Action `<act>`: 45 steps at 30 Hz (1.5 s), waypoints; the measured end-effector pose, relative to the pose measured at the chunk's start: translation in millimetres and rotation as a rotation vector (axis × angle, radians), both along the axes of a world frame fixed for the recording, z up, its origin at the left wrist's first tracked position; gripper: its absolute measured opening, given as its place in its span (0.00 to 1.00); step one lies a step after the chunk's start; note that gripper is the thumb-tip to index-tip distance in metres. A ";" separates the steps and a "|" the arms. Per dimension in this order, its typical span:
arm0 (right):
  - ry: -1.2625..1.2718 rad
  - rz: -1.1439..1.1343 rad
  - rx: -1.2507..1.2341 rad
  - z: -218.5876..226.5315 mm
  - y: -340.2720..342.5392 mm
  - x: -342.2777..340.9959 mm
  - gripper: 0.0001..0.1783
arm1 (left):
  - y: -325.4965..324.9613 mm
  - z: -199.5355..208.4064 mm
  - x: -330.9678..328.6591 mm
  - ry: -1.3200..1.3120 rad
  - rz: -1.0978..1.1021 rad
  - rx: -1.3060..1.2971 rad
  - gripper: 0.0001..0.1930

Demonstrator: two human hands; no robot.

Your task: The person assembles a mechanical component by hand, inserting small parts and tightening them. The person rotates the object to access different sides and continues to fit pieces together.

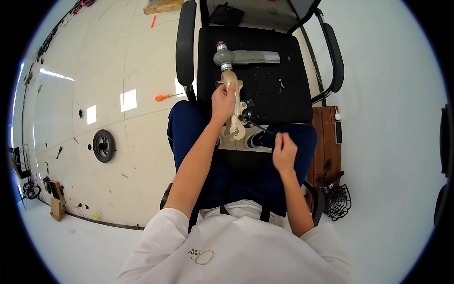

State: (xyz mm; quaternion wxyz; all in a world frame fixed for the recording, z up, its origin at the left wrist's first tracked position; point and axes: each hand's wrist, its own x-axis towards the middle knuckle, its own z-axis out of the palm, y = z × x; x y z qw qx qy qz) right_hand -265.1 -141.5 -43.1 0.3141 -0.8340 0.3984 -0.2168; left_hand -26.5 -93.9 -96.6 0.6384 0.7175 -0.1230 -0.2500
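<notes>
A beige metal frame part [230,77] lies lengthwise over the front of the black chair seat [265,97], its near end hanging past the edge above my knees. Silver collars join its far end to a grey, ball-shaped piece with a flat arm [250,57]. My left hand [223,102] is closed around the beige part's middle. In my right hand [284,150] is a tool with a thin dark shaft [261,127]; my fingers hide its handle. The shaft's tip meets a small black fitting [247,114] on the part's right side.
Small screws [281,84] lie on the seat, between the chair's armrests [186,45]. An orange-handled screwdriver [163,97] and a black wheel [104,146] are on the floor to the left. Right of my knee are a wooden board [326,146] and a black wire basket [338,203].
</notes>
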 end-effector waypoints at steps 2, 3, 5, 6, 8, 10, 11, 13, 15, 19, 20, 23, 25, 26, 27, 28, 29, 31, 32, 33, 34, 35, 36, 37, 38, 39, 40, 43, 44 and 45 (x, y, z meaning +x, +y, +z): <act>-0.006 0.001 0.076 2.2 39.4 -14.0 0.09 | -2.1 -2.4 1.3 -0.009 0.000 0.023 0.21; 0.036 0.066 0.061 8.4 57.2 -14.3 0.08 | -2.5 -10.8 3.1 -0.010 0.002 0.010 0.22; -0.066 0.187 0.012 7.1 83.4 -4.0 0.09 | -3.4 -20.7 6.6 -0.014 0.008 -0.018 0.23; -0.069 0.277 -0.028 4.7 87.0 2.5 0.10 | -1.9 -22.3 9.1 -0.019 -0.002 0.004 0.23; -0.031 0.503 -0.127 2.7 80.2 17.5 0.13 | 0.9 -16.1 10.5 -0.075 -0.026 0.054 0.23; 0.066 0.767 -0.244 8.9 65.6 37.6 0.16 | 3.4 -9.5 6.0 -0.096 -0.038 0.064 0.23; 0.047 0.821 -0.309 14.8 56.2 51.8 0.18 | 0.6 -7.3 4.8 -0.097 -0.027 0.045 0.22; 0.012 0.937 -0.442 31.4 38.6 84.0 0.21 | -4.8 -21.8 4.6 -0.089 -0.015 -0.025 0.22; 0.020 0.953 -0.498 44.1 21.4 116.6 0.21 | -12.3 -25.5 0.2 -0.123 -0.009 -0.013 0.21; -0.123 0.833 -0.514 42.2 -17.5 178.6 0.16 | -9.9 -49.4 10.2 -0.872 -0.036 -0.035 0.17; -0.072 0.803 -0.375 38.6 -28.2 187.3 0.15 | -8.3 -57.3 12.4 -0.860 -0.045 -0.109 0.16; 0.007 0.603 -0.037 28.0 -53.1 188.7 0.12 | -5.3 -35.5 3.6 -0.139 -0.130 -0.216 0.16; 0.009 0.438 0.085 17.9 -68.9 182.1 0.12 | -3.3 -36.1 7.3 -0.019 -0.068 -0.136 0.17; -0.005 0.353 0.090 9.7 -80.3 168.1 0.11 | -2.0 -27.8 8.2 0.006 -0.078 -0.086 0.17; -0.023 0.275 0.096 4.9 -87.9 153.8 0.11 | 1.0 -19.6 9.4 0.028 -0.081 -0.034 0.18; -0.009 0.244 0.086 0.9 -94.2 137.0 0.11 | 2.4 -12.2 9.2 0.022 -0.074 -0.040 0.18; 0.003 0.212 0.073 0.7 -93.9 121.1 0.12 | 3.8 -10.6 8.0 0.026 -0.074 -0.039 0.18; -0.019 0.145 -0.013 -1.5 -78.5 91.6 0.15 | 3.9 -10.3 6.3 0.037 -0.073 -0.040 0.16; -0.026 0.119 -0.058 -6.9 -71.6 74.3 0.15 | 1.8 -9.2 6.8 0.027 -0.063 -0.043 0.17; -0.033 0.094 -0.100 -11.4 -62.2 57.7 0.16 | 1.4 -9.1 7.6 0.018 -0.052 -0.042 0.17; -0.023 0.076 -0.121 -10.7 -49.3 43.5 0.15 | 3.0 -10.2 7.1 0.009 -0.039 -0.036 0.17; -0.014 0.057 -0.141 -9.6 -34.8 29.5 0.15 | 3.7 -12.0 6.3 0.026 -0.040 -0.049 0.17; -0.009 0.060 -0.118 -6.4 -18.3 17.6 0.14 | 2.7 -14.0 8.1 0.037 -0.040 -0.064 0.17; -0.007 0.062 -0.095 -2.6 0.1 7.8 0.14 | 2.0 -15.7 9.9 0.046 -0.043 -0.079 0.18; -0.002 0.065 -0.035 3.8 20.6 -0.2 0.13 | 1.8 -16.2 9.2 0.033 -0.033 -0.052 0.18; 0.003 0.069 0.023 9.3 39.9 -4.1 0.12 | 1.0 -15.8 9.1 0.020 -0.022 -0.027 0.19; 0.005 0.128 0.004 11.2 58.1 -5.4 0.11 | 0.3 -15.3 10.1 0.008 -0.009 -0.004 0.20; -0.062 0.315 -0.054 14.9 87.1 12.6 0.11 | 3.3 -28.9 16.3 0.003 0.000 -0.044 0.21; -0.100 0.413 -0.109 13.0 86.8 22.3 0.15 | 4.1 -27.7 18.5 -0.005 -0.011 -0.028 0.21; -0.083 0.524 -0.151 12.0 82.9 29.7 0.16 | 6.4 -25.6 19.2 -0.010 -0.029 -0.009 0.21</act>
